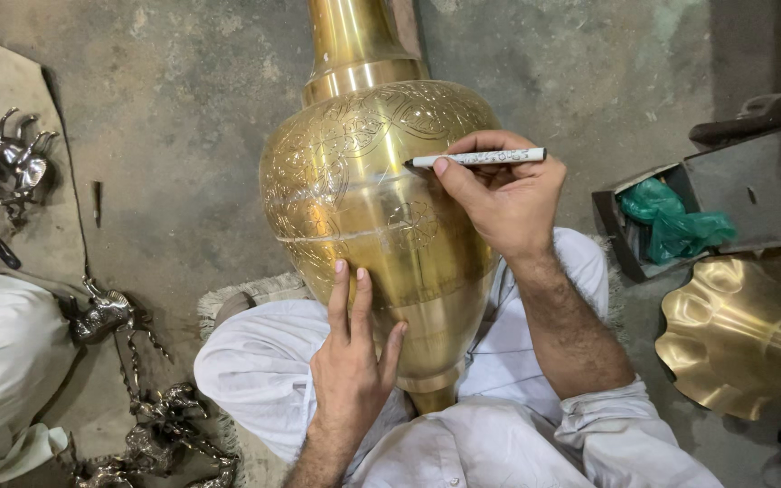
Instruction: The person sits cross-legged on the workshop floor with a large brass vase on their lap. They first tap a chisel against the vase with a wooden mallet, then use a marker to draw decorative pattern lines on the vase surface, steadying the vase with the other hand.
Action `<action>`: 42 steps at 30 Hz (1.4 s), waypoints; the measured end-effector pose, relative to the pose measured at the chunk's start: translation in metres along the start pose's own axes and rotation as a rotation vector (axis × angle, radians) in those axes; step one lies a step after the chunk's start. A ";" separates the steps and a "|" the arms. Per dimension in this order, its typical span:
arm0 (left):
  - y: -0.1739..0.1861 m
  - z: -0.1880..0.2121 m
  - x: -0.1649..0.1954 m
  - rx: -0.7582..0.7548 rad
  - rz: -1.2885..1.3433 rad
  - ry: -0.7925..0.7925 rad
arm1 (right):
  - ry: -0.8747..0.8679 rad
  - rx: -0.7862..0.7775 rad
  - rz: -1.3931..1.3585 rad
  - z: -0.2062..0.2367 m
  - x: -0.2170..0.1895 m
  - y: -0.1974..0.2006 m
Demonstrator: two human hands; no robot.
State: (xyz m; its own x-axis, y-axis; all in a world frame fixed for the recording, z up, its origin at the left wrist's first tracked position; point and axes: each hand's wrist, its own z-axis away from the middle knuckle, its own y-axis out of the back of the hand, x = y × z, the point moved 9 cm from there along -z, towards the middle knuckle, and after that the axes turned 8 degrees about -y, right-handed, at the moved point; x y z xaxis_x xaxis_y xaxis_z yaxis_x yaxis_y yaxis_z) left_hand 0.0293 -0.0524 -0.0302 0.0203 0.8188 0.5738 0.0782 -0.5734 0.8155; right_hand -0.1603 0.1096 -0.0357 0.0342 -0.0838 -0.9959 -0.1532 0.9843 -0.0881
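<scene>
A large brass vase (pixel 363 172) with engraved leaf patterns lies tilted across my lap, its narrow neck pointing away from me. My left hand (pixel 352 361) rests flat against its lower body, fingers spread upward. My right hand (pixel 508 194) grips a white marker pen (pixel 481 158) whose dark tip touches the engraved band on the vase's shoulder. My knees in white cloth (pixel 264 361) support the vase from below.
Dark metal animal figurines (pixel 11 158) lie on the concrete floor at left, more (pixel 160 434) near my left knee. A white cloth bundle (pixel 2 361) is at far left. At right sit a dark box with green plastic (pixel 675 221) and a scalloped brass piece (pixel 743 334).
</scene>
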 end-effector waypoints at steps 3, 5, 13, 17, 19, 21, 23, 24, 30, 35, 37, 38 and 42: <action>0.001 0.000 0.002 0.016 -0.005 -0.025 | -0.012 -0.009 0.010 0.000 0.001 -0.001; 0.000 0.000 0.001 0.003 0.000 -0.014 | -0.016 -0.001 0.031 0.000 0.000 0.000; -0.001 0.000 0.000 -0.006 0.000 0.003 | -0.003 -0.083 -0.020 0.004 -0.005 -0.005; -0.003 0.000 -0.001 -0.020 -0.001 0.017 | 0.001 -0.093 -0.032 0.004 -0.005 -0.005; -0.002 0.000 -0.001 -0.019 0.000 0.020 | 0.004 -0.094 -0.038 0.004 -0.004 -0.005; -0.003 0.001 -0.001 -0.021 0.002 0.023 | 0.004 -0.089 -0.031 0.005 -0.004 -0.005; -0.003 0.001 -0.002 -0.026 0.003 0.029 | 0.005 -0.091 -0.028 0.005 -0.004 -0.005; -0.003 0.001 -0.002 -0.023 0.003 0.026 | 0.006 -0.091 -0.027 0.005 -0.004 -0.005; -0.003 0.001 -0.001 -0.026 0.010 0.021 | 0.034 -0.108 0.020 0.007 -0.007 -0.004; -0.005 0.001 -0.002 -0.051 -0.004 0.042 | 0.060 -0.125 -0.043 0.014 -0.010 -0.004; -0.005 0.001 -0.003 -0.055 -0.008 0.049 | 0.056 -0.111 -0.061 0.017 -0.010 -0.004; -0.005 0.002 -0.003 -0.058 -0.010 0.055 | 0.049 -0.098 -0.060 0.017 -0.009 -0.004; -0.003 0.001 0.001 -0.027 -0.018 0.019 | 0.020 -0.053 -0.044 0.016 -0.005 -0.003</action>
State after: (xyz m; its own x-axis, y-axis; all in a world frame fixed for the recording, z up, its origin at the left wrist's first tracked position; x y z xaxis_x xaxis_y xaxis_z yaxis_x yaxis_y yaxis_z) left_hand 0.0299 -0.0503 -0.0322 -0.0001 0.8287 0.5598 0.0518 -0.5590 0.8275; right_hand -0.1438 0.1096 -0.0305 0.0221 -0.1302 -0.9912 -0.2039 0.9700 -0.1320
